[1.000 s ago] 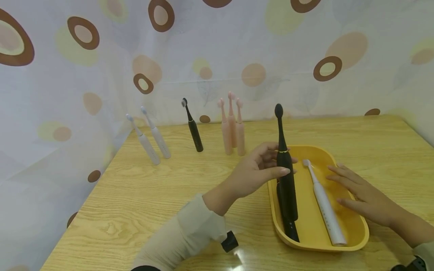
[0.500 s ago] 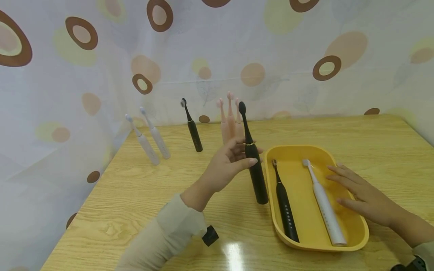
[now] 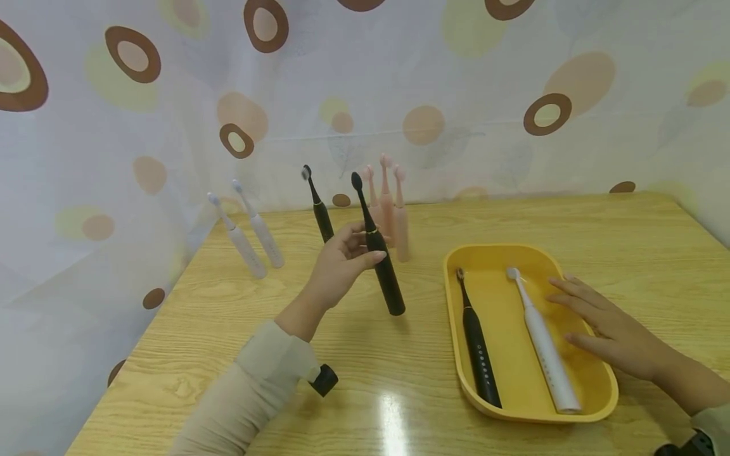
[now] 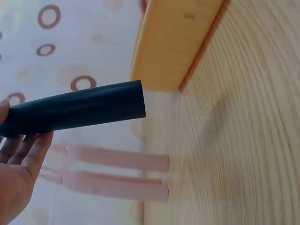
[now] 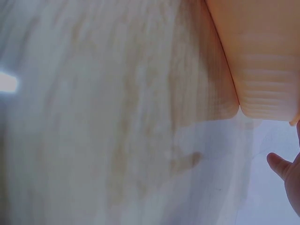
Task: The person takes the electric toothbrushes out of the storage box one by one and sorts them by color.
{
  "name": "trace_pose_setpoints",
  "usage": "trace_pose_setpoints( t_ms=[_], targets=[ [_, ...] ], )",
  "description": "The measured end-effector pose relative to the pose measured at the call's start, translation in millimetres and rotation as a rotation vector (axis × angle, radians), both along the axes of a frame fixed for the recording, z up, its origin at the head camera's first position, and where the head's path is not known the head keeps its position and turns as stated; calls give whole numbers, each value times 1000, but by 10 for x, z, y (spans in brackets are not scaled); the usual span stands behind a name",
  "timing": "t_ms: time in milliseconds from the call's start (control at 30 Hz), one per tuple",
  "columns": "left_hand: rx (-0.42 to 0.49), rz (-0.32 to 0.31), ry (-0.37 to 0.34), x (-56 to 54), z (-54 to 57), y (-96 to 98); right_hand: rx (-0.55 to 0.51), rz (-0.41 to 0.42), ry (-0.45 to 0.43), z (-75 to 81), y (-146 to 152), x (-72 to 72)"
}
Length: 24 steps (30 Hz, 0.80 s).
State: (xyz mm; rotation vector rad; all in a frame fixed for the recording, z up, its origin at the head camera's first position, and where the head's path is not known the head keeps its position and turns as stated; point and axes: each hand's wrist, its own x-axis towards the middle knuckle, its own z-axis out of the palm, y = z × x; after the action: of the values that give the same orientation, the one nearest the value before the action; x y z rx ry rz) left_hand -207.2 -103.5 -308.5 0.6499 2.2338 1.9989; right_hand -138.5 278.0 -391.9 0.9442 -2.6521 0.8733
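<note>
My left hand (image 3: 336,263) pinches a black electric toothbrush (image 3: 383,269) by its handle, head up and leaning a little left. The left wrist view shows the toothbrush's flat base (image 4: 136,99) held off the wooden table, with a shadow below. My right hand (image 3: 613,326) lies with relaxed, spread fingers at the right rim of the yellow tray (image 3: 502,354). In the tray lie another black electric toothbrush (image 3: 481,354) on the left and a white electric toothbrush (image 3: 549,354) on the right.
Behind the left hand a black toothbrush (image 3: 322,218) stands upright, partly hidden. Pink toothbrushes (image 3: 401,231) stand in a group just to its right. Two white toothbrushes (image 3: 246,252) stand at the far left. A patterned cloth (image 3: 422,76) hangs behind the wooden table (image 3: 228,342).
My left hand has carried the black toothbrush from above the tray leftward, out over the table in front of the standing toothbrushes. The right hand has stayed at the tray's rim.
</note>
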Motion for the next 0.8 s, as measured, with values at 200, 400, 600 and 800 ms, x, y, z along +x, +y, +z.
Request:
trace_pose_setpoints(
  t_ms=[200, 400, 600, 800],
  targets=[
    [-39, 108, -1, -139, -64, -146, -12, -3, -27, -4, 2, 15],
    [-84, 207, 14, -282, -120, -299, -11, -5, -33, 8, -7, 19],
    [-76, 283, 1, -387, -142, -417, -12, 1, -31, 18, -12, 17],
    [-88, 367, -27, -487, -184, -513, -10, 4, -32, 17, -4, 17]
  ],
)
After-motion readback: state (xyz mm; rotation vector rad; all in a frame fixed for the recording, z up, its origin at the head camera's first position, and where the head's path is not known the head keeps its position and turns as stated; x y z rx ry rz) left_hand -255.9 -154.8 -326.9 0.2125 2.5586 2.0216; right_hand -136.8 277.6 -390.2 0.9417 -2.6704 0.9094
